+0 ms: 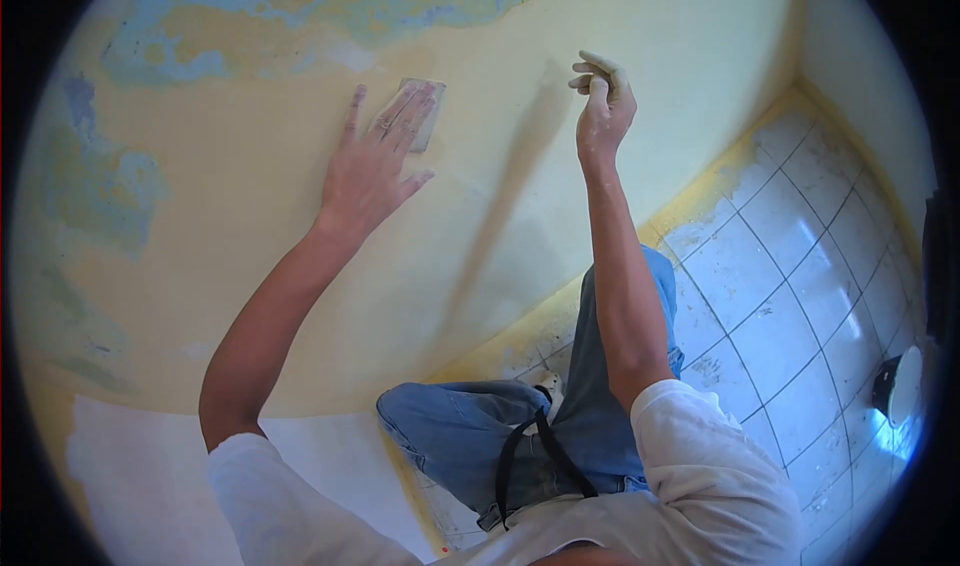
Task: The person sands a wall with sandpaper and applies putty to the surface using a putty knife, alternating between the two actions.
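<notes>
My left hand (pixel 380 156) reaches up to the yellow wall (pixel 300 186) and holds a small pale sheet, apparently sandpaper (pixel 433 116), against it. Its middle fingers lie along the sheet, while the thumb and the little finger spread out to the sides. To the right, my right hand (pixel 605 106) is raised in front of the wall with its fingers loosely bent and apart. Whitish dust coats those fingers, and nothing shows in them. A long shadow of the right arm falls on the wall.
Blue-green bare patches (pixel 400 1) mark the upper wall. A white painted area (pixel 200 466) lies lower left. White floor tiles (pixel 775 341) with dusty smears stretch to the right. A round dark-and-white object (pixel 898 386) sits on them. My bent legs in jeans (pixel 470 426) are close to the wall.
</notes>
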The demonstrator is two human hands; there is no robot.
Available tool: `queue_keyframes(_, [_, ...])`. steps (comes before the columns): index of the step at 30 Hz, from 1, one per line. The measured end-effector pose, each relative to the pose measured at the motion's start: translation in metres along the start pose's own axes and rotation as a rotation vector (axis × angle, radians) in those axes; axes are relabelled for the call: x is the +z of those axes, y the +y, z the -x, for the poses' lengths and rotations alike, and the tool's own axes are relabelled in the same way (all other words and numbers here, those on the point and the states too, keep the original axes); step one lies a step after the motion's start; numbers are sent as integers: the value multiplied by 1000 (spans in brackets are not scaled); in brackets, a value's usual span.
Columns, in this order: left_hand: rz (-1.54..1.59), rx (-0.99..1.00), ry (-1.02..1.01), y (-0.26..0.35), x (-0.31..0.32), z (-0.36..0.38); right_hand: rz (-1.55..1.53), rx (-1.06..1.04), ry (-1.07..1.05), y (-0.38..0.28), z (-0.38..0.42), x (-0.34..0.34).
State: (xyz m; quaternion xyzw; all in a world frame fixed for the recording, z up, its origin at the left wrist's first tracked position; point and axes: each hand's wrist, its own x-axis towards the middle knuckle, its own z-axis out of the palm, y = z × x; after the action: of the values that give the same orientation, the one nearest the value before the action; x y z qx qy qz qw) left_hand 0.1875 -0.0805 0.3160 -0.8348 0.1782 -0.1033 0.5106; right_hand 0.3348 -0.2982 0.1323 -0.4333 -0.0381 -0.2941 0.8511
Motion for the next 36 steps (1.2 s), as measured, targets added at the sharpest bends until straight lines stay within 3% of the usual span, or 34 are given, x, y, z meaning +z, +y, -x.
queue_keyframes(8, [72, -86, 121, 54, -14, -129, -27, 13, 24, -2, 8, -9])
queue_keyframes(11, [79, -47, 169, 39, -9, -101, -17, 33, 38, 5, 11, -5])
queue_keyframes(17, [13, -62, -36, -21, -14, 34, 8, 12, -43, 6, 2, 1])
queue_keyframes(21, [108, -67, 22, -18, -5, 8, 11, 11, -54, 0, 5, 0])
queue_keyframes(26, [94, -138, 157, 14, -11, -84, 4, 30, -54, -3, 19, 5])
queue_keyframes(29, [121, -129, 192, 13, -9, -77, -12, 58, -65, 1, 27, 11])
queue_keyframes(36, [95, -168, 32, -14, -1, 34, -6, 66, -189, 13, 34, 29])
